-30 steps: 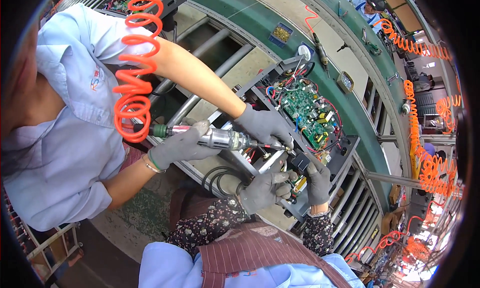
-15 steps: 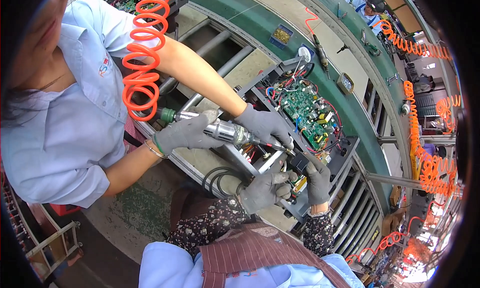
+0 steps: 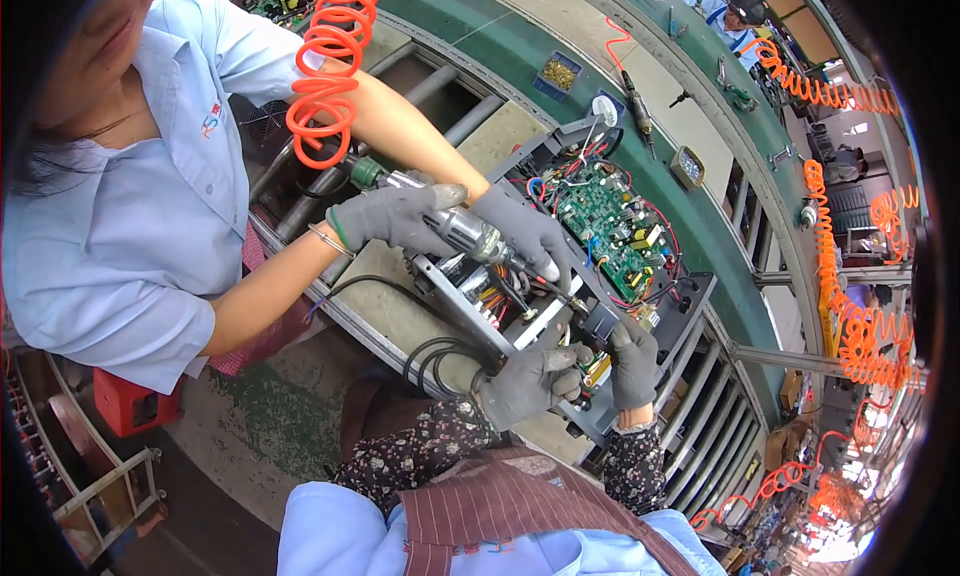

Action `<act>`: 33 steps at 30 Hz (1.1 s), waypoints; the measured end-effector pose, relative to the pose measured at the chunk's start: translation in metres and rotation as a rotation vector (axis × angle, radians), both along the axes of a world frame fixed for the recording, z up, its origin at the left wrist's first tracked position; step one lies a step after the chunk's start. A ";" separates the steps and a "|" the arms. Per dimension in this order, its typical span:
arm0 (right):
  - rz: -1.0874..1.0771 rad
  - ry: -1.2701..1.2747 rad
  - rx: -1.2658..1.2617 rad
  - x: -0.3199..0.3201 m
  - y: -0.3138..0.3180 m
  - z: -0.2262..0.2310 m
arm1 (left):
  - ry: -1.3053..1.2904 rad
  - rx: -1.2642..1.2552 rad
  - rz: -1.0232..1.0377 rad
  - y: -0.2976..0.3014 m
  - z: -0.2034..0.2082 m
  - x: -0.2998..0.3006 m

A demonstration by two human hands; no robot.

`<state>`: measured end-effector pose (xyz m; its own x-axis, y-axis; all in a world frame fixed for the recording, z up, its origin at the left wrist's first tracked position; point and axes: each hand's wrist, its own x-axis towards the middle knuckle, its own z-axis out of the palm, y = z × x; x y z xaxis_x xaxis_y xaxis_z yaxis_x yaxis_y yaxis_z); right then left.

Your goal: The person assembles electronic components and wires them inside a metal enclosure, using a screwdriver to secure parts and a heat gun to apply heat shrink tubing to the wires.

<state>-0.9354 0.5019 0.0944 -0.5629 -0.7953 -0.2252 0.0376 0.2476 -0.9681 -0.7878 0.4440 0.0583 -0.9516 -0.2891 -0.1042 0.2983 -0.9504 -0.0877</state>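
Note:
My left hand [image 3: 527, 384], in a grey glove, is closed at the near edge of an open metal chassis [image 3: 455, 294]; what its curled fingers grip is hidden. My right hand [image 3: 635, 368], gloved too, has its fingertips closed against a small black block [image 3: 601, 322] inside the chassis. A co-worker at the left holds a silver air screwdriver [image 3: 465, 232] with both gloved hands, one [image 3: 385, 221] round its body and the other [image 3: 520, 234] near its front. The bit points down beside the black block. A green circuit board [image 3: 610, 226] with coloured wires sits at the chassis's far side.
An orange coiled hose [image 3: 335, 66] hangs at the co-worker's side. Farther off on the green bench are a blue tray of small brass-coloured parts [image 3: 558, 73], another screwdriver [image 3: 640, 111] and a small metal dish [image 3: 688, 166]. Conveyor rollers [image 3: 705, 411] lie right of the chassis; black cable [image 3: 435, 361] loops nearby.
The co-worker's rear hand and the screwdriver's back end have moved up and right, with the hose. My right fingers have drawn back slightly, showing more of the black block. My left hand stays put.

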 end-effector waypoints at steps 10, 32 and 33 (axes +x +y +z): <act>-0.035 0.050 0.075 0.001 -0.002 0.003 | -0.032 0.014 -0.032 0.000 0.001 0.002; -0.060 -0.016 0.061 -0.003 0.003 -0.010 | -0.073 -0.075 -0.028 0.002 0.002 0.001; -0.054 -0.040 0.063 -0.002 0.003 -0.009 | -0.074 -0.076 -0.027 0.001 0.003 0.002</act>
